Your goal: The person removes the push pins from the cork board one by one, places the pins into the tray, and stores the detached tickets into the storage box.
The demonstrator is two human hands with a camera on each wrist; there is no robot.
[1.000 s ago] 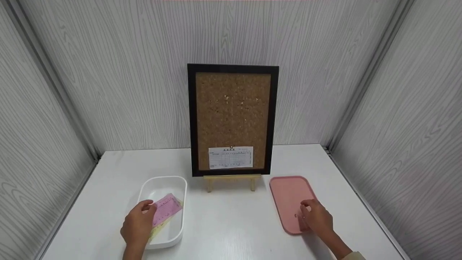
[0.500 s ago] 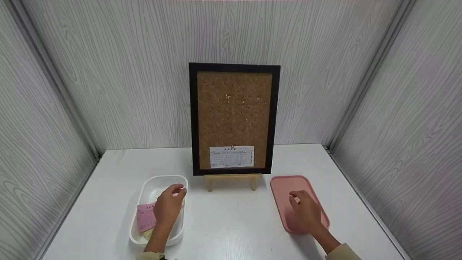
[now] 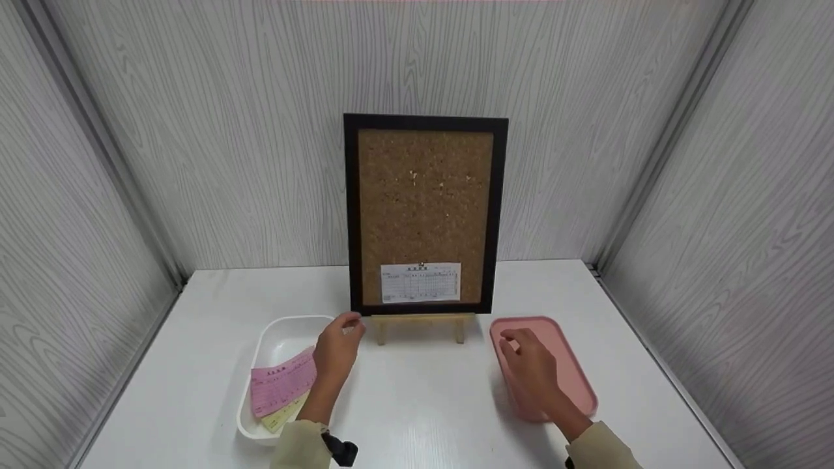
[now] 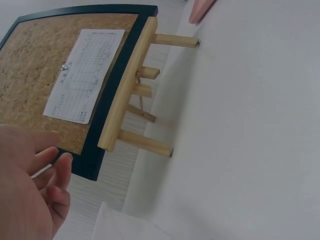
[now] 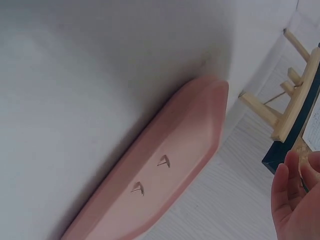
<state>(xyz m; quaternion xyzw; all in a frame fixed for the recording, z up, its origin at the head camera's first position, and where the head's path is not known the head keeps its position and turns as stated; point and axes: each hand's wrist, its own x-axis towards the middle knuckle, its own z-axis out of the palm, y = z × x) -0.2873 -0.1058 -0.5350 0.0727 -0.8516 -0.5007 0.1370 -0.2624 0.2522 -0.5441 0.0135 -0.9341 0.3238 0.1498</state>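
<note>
My left hand (image 3: 337, 352), fingers loosely bent, hovers by the lower left corner of a black-framed cork board (image 3: 427, 202). In the left wrist view nothing shows between its fingers. My right hand (image 3: 533, 363) is over the left edge of a pink tray (image 3: 576, 381), its fingers also loosely bent around nothing visible. Two thumbtacks (image 5: 164, 161) lie in that tray, points sticking up. A white printed form (image 3: 421, 284) is fixed low on the cork by a tack (image 4: 64, 67). Pink slips (image 3: 280, 389) and a yellow slip (image 3: 279, 420) lie in a white bin (image 3: 245, 417), partly behind my left hand.
A small wooden easel (image 3: 423, 318) carries the board, its feet on the white table (image 3: 417, 397). Wood-grain panels (image 3: 260, 130) enclose the back and both sides. A black band (image 3: 341, 449) sits at the left sleeve cuff.
My left hand has left the pink slip in the bin and moved right and forward to the board's lower corner. My right hand has risen and shifted left across the pink tray.
</note>
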